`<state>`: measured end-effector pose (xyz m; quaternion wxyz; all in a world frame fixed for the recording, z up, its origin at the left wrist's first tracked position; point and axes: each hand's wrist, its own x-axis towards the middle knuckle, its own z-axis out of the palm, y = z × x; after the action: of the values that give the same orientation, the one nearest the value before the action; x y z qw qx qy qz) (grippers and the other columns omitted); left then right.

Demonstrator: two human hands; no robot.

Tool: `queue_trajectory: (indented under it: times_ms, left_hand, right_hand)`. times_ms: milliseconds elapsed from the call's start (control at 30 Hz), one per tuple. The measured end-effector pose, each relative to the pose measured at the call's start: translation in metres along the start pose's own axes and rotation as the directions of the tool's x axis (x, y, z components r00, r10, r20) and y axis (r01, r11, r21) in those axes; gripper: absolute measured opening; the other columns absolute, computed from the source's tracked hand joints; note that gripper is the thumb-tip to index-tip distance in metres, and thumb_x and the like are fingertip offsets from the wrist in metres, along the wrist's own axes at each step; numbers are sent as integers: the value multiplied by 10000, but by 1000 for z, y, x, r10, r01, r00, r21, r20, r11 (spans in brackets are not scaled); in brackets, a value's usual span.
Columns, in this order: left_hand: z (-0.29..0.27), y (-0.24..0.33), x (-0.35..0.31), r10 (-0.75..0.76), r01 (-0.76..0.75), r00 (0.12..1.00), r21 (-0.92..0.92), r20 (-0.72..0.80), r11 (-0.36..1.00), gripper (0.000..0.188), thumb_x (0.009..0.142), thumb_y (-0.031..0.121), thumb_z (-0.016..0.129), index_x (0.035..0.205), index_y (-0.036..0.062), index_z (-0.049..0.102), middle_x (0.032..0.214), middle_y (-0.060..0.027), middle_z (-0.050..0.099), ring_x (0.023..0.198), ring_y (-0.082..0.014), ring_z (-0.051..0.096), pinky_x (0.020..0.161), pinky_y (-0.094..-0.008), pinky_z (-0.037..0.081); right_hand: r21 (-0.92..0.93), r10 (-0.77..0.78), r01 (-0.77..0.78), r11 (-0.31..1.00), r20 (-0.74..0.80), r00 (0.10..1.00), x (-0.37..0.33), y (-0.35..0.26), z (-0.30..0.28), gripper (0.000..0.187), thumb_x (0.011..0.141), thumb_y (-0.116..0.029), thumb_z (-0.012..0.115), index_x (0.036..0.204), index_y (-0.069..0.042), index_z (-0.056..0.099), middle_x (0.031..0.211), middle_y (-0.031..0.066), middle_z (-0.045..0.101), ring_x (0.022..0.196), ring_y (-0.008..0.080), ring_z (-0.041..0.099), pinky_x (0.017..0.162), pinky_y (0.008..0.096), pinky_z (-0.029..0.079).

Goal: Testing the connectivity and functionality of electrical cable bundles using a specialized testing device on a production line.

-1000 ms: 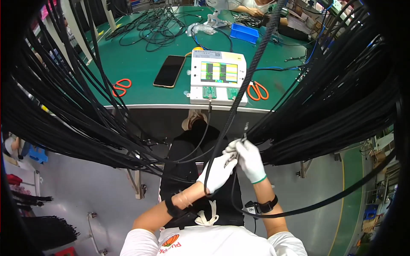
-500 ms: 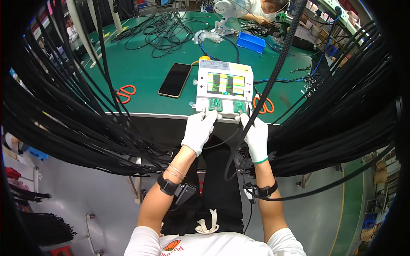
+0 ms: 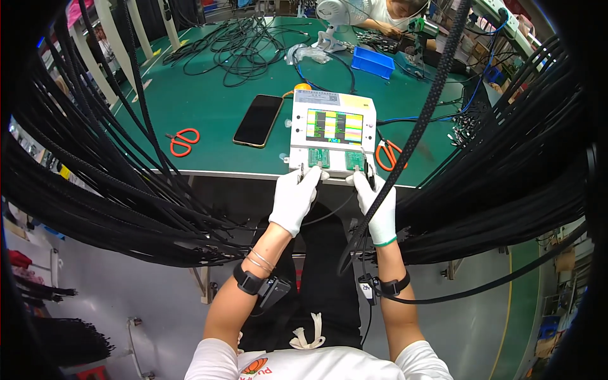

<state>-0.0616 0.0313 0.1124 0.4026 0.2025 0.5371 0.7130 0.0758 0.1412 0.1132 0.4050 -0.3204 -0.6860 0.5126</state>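
A white cable tester (image 3: 299, 136) with a lit screen (image 3: 334, 126) stands at the table's front edge. Two green circuit boards, a left one (image 3: 318, 158) and a right one (image 3: 354, 161), sit on its near side. White-gloved, my left hand (image 3: 294, 201) pinches a cable connector (image 3: 320, 166) at the left board. My right hand (image 3: 380, 206), also gloved, grips another cable connector (image 3: 356, 169) at the right board. Fingers partly cover both connectors, so how far each sits in its socket is unclear. A thin black cable (image 3: 335, 210) hangs between my hands.
Black cables hang in thick bundles on the left (image 3: 95, 196) and right (image 3: 494, 183). On the green table (image 3: 196, 107) lie a phone (image 3: 258, 120), orange-handled scissors (image 3: 183, 142), more scissors (image 3: 386, 155), a blue bin (image 3: 372, 62) and coiled cables (image 3: 234, 47). A fan (image 3: 332, 19) and a person are beyond.
Both hands stay at the boards, the right one barely shifted. The thick braided cable before the right side has swung rightward, and hanging cables on the left have swayed. The screen's coloured rows look different.
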Motion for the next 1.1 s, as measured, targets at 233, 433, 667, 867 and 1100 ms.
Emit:
queue_trajectory:
  times_ms: [233,433,667,867,1100]
  left_hand:
    - [-4,-1,1,10,-9,999,9,-52,1000,242,992,197,614,926,-1,737,563,91,440,488,4,334,454,-222,221]
    - [-1,1,-2,1,0,1000,53,-20,999,214,966,182,642,913,3,745,571,85,475,502,-5,360,464,-225,249]
    - [8,4,-3,79,-69,995,163,-56,984,214,950,181,654,830,27,742,588,76,530,544,-18,421,512,-234,314]
    - [8,-10,-34,92,-72,993,245,-73,967,255,1013,172,538,823,33,636,698,18,549,634,-53,458,595,-251,378]
    - [11,-19,-35,151,-153,988,218,24,964,250,1007,206,547,918,-20,605,793,-73,640,619,-128,561,599,-313,463]
  right_hand:
    - [15,22,-22,1000,2,1000,0,3,0,190,949,-144,633,887,3,736,559,-87,461,469,-1,354,455,213,235]
    - [27,2,-2,1000,5,1000,0,5,3,193,953,-149,633,882,5,726,554,-87,457,455,-2,343,444,212,224]
    - [41,87,-90,995,72,994,-5,-10,1,234,955,-151,616,822,22,701,659,-11,594,569,45,475,558,238,361]
    - [-58,61,-58,997,46,997,-36,-15,-1,210,961,-155,620,941,37,701,742,52,666,676,82,552,644,268,455]
    - [-70,88,-81,994,95,992,-57,-4,10,276,1026,-128,481,1232,15,597,671,10,502,533,99,460,504,270,372]
